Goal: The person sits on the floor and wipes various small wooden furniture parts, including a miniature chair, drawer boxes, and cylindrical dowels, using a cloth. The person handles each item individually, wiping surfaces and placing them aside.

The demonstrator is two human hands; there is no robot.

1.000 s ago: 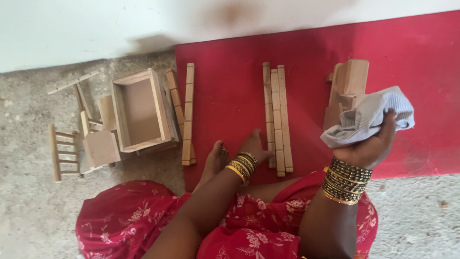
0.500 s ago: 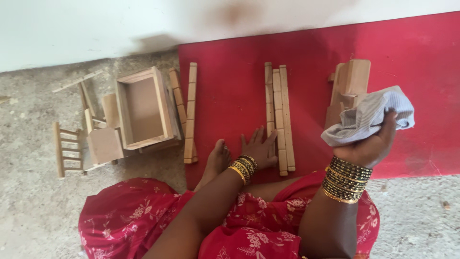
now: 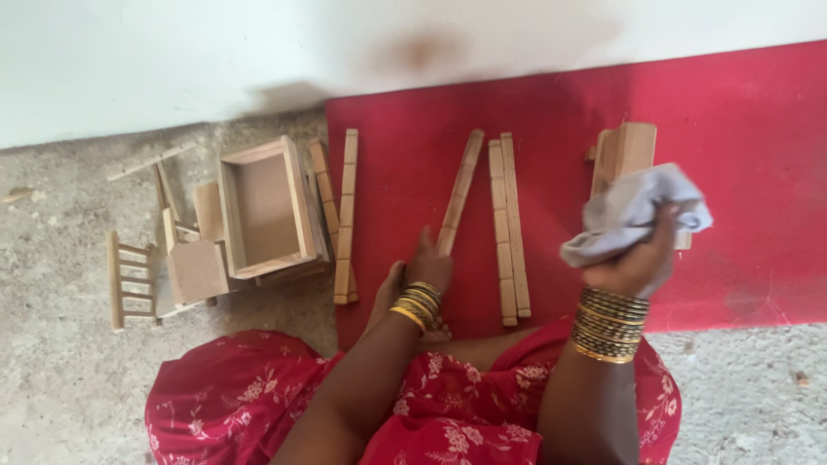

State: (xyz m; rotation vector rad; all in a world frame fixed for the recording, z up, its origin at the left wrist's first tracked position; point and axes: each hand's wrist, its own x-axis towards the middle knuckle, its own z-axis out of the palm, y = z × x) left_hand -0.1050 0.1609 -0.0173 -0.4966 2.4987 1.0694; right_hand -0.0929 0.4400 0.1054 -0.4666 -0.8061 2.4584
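Since a moment ago, one wooden slat (image 3: 458, 192) has swung askew on the red mat (image 3: 758, 172); left hand (image 3: 422, 269) fingers clamp its near end. Right hand (image 3: 642, 258) fingers clutch a grey cloth (image 3: 633, 211), so wiping seems in hand; lifting the slat to it would follow.

One head-worn camera looks steeply down from above the seated person's lap, facing the wall (image 3: 172, 60). It sits close (only this single view), framing the red mat (image 3: 749, 172) and concrete floor (image 3: 60, 362).
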